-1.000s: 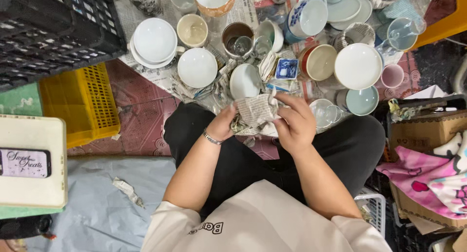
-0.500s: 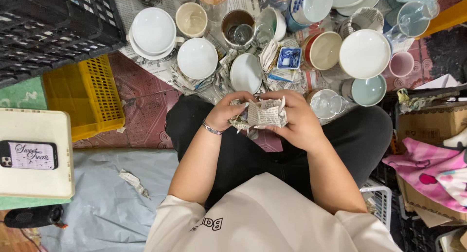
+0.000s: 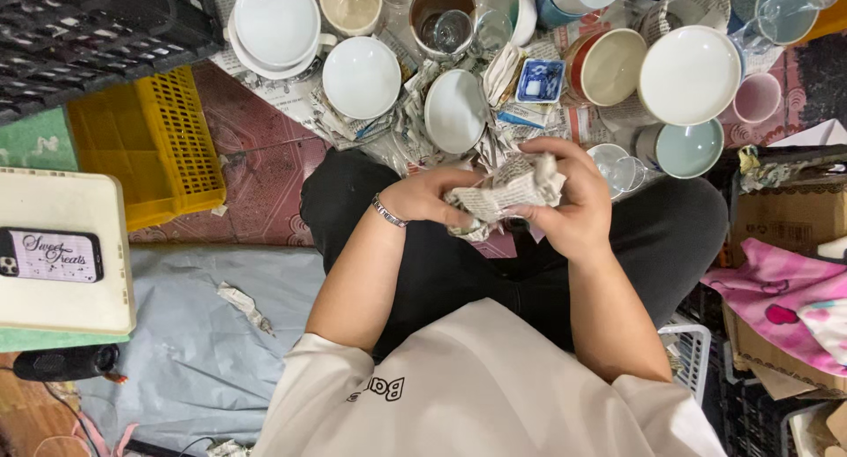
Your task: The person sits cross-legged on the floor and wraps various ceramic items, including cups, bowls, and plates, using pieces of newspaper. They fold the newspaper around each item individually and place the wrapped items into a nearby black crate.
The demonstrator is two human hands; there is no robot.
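Observation:
Both hands hold a crumpled newspaper bundle (image 3: pixel 507 191) above my lap. My left hand (image 3: pixel 428 197), with a metal bracelet on its wrist, grips the bundle's left end. My right hand (image 3: pixel 573 201) curls over its right side and top. What the paper wraps is hidden. Just beyond the hands a white bowl (image 3: pixel 454 110) lies on loose newspaper, and a clear glass (image 3: pixel 618 168) stands to the right.
Several bowls, cups and glasses crowd the newspaper-covered floor ahead, among them a small blue square dish (image 3: pixel 540 79) and a pale green bowl (image 3: pixel 690 148). A yellow crate (image 3: pixel 150 148) and black crate (image 3: pixel 79 33) sit left, a phone (image 3: pixel 48 256) on a cream box, cardboard boxes (image 3: pixel 785 219) right.
The bundle has been turned and squeezed tighter between the hands and has moved slightly right. The view has shifted, so the dishes sit higher in the frame.

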